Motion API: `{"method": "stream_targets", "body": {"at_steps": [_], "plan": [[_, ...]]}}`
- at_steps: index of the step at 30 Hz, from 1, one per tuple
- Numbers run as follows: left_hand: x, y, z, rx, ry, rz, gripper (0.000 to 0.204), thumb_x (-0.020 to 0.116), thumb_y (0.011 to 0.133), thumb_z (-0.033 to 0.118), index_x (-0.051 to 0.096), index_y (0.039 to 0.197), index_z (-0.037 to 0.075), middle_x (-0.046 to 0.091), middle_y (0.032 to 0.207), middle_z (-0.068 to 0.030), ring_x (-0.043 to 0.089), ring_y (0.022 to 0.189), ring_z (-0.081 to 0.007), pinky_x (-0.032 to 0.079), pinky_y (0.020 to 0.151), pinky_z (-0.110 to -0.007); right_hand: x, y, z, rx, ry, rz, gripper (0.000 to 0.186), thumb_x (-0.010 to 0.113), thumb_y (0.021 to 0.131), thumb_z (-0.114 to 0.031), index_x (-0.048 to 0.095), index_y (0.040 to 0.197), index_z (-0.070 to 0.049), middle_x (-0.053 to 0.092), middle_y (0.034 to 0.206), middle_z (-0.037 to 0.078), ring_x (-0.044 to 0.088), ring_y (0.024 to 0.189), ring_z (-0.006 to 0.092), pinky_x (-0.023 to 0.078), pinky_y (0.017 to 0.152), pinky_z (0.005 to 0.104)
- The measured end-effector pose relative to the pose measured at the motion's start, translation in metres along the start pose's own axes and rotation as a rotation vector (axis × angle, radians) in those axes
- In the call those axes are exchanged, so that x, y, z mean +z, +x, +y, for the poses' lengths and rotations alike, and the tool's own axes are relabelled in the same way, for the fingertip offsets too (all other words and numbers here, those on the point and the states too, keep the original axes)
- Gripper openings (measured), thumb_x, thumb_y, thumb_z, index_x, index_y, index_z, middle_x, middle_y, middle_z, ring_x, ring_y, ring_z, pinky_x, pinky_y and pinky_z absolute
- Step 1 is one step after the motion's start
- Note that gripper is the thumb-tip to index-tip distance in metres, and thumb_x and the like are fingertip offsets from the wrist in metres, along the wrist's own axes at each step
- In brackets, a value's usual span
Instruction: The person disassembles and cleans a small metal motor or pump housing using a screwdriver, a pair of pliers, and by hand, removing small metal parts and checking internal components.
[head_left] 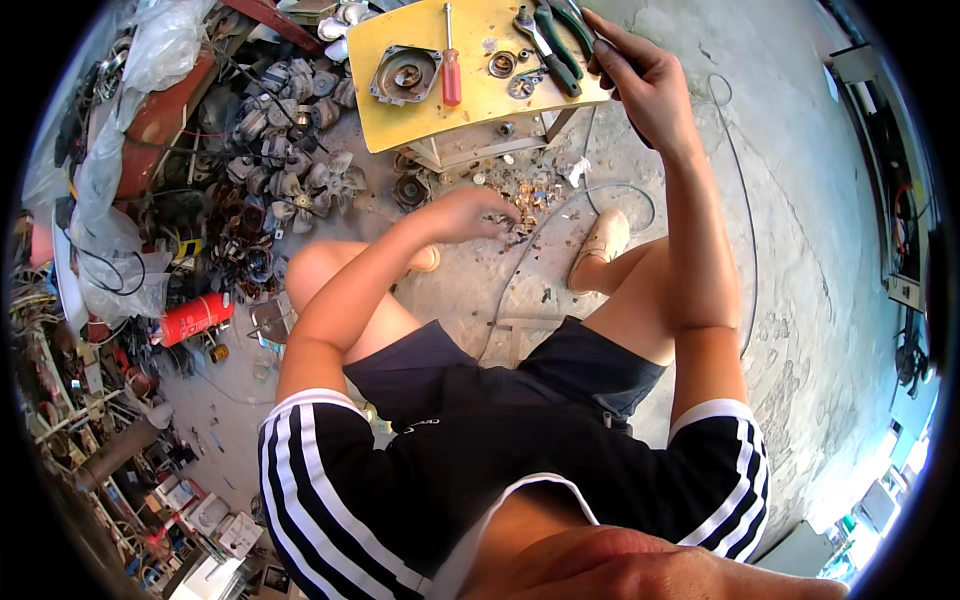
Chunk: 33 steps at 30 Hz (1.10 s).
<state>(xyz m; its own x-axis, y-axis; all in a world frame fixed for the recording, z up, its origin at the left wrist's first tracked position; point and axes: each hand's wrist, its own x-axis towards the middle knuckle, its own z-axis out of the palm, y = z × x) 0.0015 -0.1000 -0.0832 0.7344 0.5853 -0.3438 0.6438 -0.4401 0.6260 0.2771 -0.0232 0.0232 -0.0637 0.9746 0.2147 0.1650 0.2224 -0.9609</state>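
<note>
My right hand (645, 88) is closed round a slim metal hand tool (592, 28) at the right edge of the low yellow table (400, 125). A dark end of that tool sticks out below the palm; its exact kind is hidden. My left hand (470, 213), smeared by motion, hangs between the knees with its fingers apart and nothing visible in them. On the tabletop lie a square metal motor end cover (406, 75), a screwdriver (451, 75) with a red handle, a round metal ring (502, 64), a small metal plate (523, 84) and dark-green-handled pliers (558, 60).
Small debris (535, 200) is scattered on the concrete floor below the table. A grey cable (735, 130) loops across the floor. Motor parts (290, 120) are heaped at the left, near a red cylinder (196, 318) and clear plastic sheeting (110, 240).
</note>
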Motion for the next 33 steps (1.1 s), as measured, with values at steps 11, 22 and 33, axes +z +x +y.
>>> {"method": "stream_targets", "body": {"at_steps": [11,22,33], "plan": [[-0.023,0.008,0.054,0.008,0.037,0.551,0.048,0.075,0.081,0.014,0.064,0.127,0.017,0.066,0.119,-0.0112,0.061,0.113,-0.034,0.048,0.1,-0.041,-0.011,0.003,-0.02,0.058,0.06,0.123,0.036,0.059,0.096,-0.007,0.064,0.131,-0.003,0.068,0.084,-0.002,0.055,0.069,0.0044,0.048,0.066,0.0232],[-0.081,0.079,0.032,-0.16,0.376,0.896,0.048,0.082,0.075,0.034,0.07,0.12,0.025,0.062,0.129,-0.0039,0.055,0.123,-0.0267,0.036,0.111,-0.046,-0.022,0.007,-0.014,-0.024,-0.058,0.183,0.036,0.057,0.093,-0.011,0.067,0.127,-0.008,0.07,0.078,0.005,0.057,0.064,0.0077,0.049,0.062,0.0262],[-0.054,0.071,0.038,-0.057,0.571,0.977,0.022,0.082,0.075,0.036,0.076,0.087,0.019,0.066,0.108,0.0029,0.055,0.117,-0.0223,0.031,0.105,-0.046,-0.026,0.001,-0.021,-0.038,0.069,0.132,0.038,0.054,0.092,-0.005,0.067,0.128,-0.006,0.069,0.078,0.003,0.056,0.063,0.0073,0.048,0.061,0.0264]]}}
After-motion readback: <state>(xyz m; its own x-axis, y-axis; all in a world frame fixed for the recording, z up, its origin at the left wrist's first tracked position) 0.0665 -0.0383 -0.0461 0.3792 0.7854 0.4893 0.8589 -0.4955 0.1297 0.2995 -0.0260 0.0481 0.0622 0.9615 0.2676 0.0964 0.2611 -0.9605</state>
